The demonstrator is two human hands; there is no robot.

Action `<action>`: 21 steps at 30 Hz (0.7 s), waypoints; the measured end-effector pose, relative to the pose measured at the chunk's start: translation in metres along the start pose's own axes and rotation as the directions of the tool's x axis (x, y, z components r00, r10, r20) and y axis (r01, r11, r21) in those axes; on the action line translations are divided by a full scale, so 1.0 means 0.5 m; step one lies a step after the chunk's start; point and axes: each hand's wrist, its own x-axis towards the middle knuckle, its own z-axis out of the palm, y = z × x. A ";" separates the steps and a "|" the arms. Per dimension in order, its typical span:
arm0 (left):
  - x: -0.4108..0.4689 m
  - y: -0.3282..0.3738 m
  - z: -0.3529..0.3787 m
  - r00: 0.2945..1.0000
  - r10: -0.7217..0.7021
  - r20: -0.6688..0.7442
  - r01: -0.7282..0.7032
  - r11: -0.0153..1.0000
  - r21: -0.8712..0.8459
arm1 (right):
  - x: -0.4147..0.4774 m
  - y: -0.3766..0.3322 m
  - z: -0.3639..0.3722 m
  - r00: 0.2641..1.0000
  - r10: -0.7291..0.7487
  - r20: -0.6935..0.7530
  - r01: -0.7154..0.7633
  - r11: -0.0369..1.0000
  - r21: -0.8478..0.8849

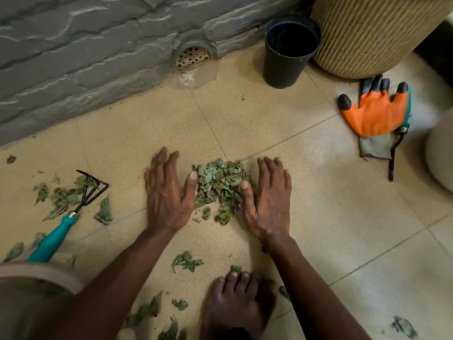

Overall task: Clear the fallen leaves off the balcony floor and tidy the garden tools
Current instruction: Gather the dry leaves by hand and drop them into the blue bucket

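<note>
A small heap of dry green leaves [219, 184] lies on the beige tiled floor [318, 192]. My left hand [169, 192] lies flat on the tile against the heap's left side, fingers straight. My right hand [268, 197] lies flat against its right side, thumb touching the leaves. More loose leaves [187, 262] are scattered near my bare foot [239, 305] and at the left. A hand rake [66, 219] with a teal handle and black prongs lies among leaves on the left. An orange and black garden glove [375, 111] lies at the right, on top of pruning shears [394, 153].
An empty black plastic pot [289, 52] stands by the grey stone wall [73, 57], next to a large ribbed beige planter [372, 33]. A round floor drain [193, 56] sits at the wall's foot. Another pale pot rim [49, 273] shows at lower left, and a pale rounded object [441, 153] at the right edge.
</note>
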 end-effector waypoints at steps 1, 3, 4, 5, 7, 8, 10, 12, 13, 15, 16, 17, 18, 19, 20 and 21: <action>0.010 -0.006 0.005 0.997 0.049 0.059 -0.050 0.999 0.017 | 0.001 0.004 0.005 0.998 -0.039 0.054 0.041 0.998 -0.049; 0.026 0.010 0.019 0.972 0.187 0.144 -0.191 0.981 0.020 | 0.009 0.002 0.014 0.985 -0.123 0.117 0.133 0.988 -0.080; 0.027 0.030 0.028 0.952 0.253 0.174 -0.256 0.967 -0.001 | 0.015 -0.003 0.016 0.979 -0.155 0.129 0.164 0.984 -0.064; 0.022 0.051 0.037 0.929 0.314 0.195 -0.314 0.949 -0.030 | 0.018 -0.010 0.019 0.975 -0.182 0.129 0.187 0.982 -0.025; -0.004 0.086 0.060 0.902 0.381 0.201 -0.364 0.924 -0.117 | 0.019 -0.029 0.024 0.971 -0.211 0.116 0.194 0.971 0.140; -0.019 0.099 0.070 0.909 0.377 0.177 -0.346 0.921 -0.180 | 0.017 -0.040 0.027 0.973 -0.203 0.107 0.171 0.952 0.255; -0.033 0.118 0.082 0.943 0.318 0.097 -0.273 0.907 -0.321 | 0.012 -0.056 0.032 0.986 -0.149 0.069 0.101 0.880 0.465; -0.037 0.140 0.080 0.969 0.242 0.046 -0.193 0.861 -0.471 | 0.009 -0.068 0.031 0.998 -0.065 0.015 0.041 0.782 0.622; -0.036 0.150 0.079 0.979 0.202 0.027 -0.157 0.832 -0.533 | 0.007 -0.074 0.032 1.000 -0.008 0.009 0.000 0.728 0.686; -0.035 0.169 0.077 0.994 0.110 0.006 -0.082 0.781 -0.620 | 0.004 -0.095 0.032 0.991 0.116 0.066 -0.119 0.558 0.821; -0.036 0.176 0.077 0.999 0.050 -0.002 -0.039 0.754 -0.656 | 0.004 -0.101 0.035 0.981 0.167 0.103 -0.168 0.438 0.883; -0.037 0.183 0.080 1.000 -0.019 -0.001 0.013 0.709 -0.705 | 0.003 -0.109 0.035 0.967 0.216 0.136 -0.203 0.324 0.924; -0.034 0.190 0.080 0.995 -0.096 0.025 0.080 0.638 -0.766 | 0.006 -0.109 0.039 0.954 0.256 0.157 -0.210 0.197 0.958; -0.029 0.196 0.083 0.982 -0.173 0.076 0.158 0.529 -0.834 | 0.011 -0.111 0.032 0.932 0.301 0.201 -0.235 0.078 0.969; -0.023 0.205 0.078 0.961 -0.242 0.134 0.226 0.406 -0.885 | 0.014 -0.112 0.031 0.914 0.320 0.247 -0.240 -0.064 0.969; -0.015 0.214 0.071 0.942 -0.277 0.191 0.270 0.284 -0.920 | 0.017 -0.121 0.021 0.887 0.347 0.305 -0.266 -0.155 0.951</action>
